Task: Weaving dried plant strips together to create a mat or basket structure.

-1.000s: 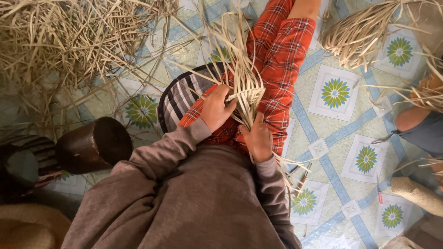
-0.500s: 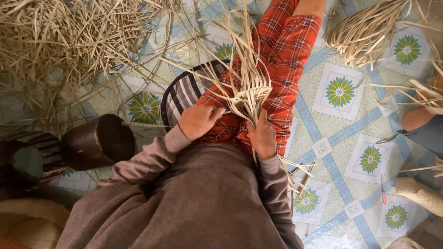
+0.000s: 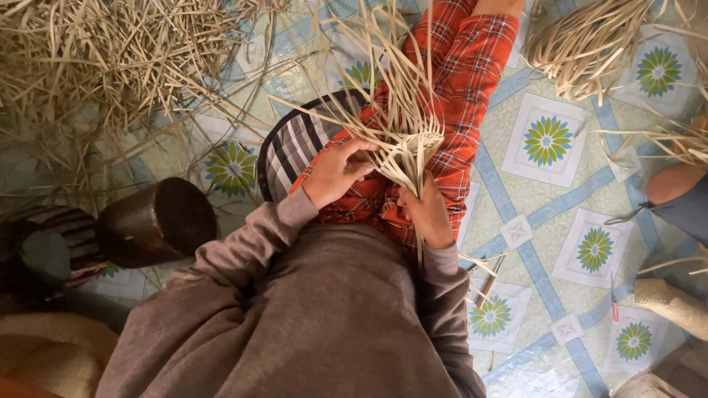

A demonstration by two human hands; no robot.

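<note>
A small woven patch of pale straw strips (image 3: 410, 144) rests on my lap, over red plaid trousers (image 3: 457, 81), with long loose strips fanning up and away from it. My left hand (image 3: 335, 172) pinches strips at the patch's left edge, fingers curled around them. My right hand (image 3: 424, 210) grips the bunched lower ends of the strips just below the patch. Both sleeves are grey-brown.
A large heap of loose straw (image 3: 110, 59) covers the floor at upper left. Another straw bundle (image 3: 582, 44) lies at upper right. A dark wooden cylinder (image 3: 155, 221) lies on its side at left. A striped cushion (image 3: 295, 144) sits under my leg. Another person's arm (image 3: 675, 191) shows at right.
My left hand has moved back up to the weave's left edge and taken hold of strips again. The right hand stays clamped on the lower ends.
</note>
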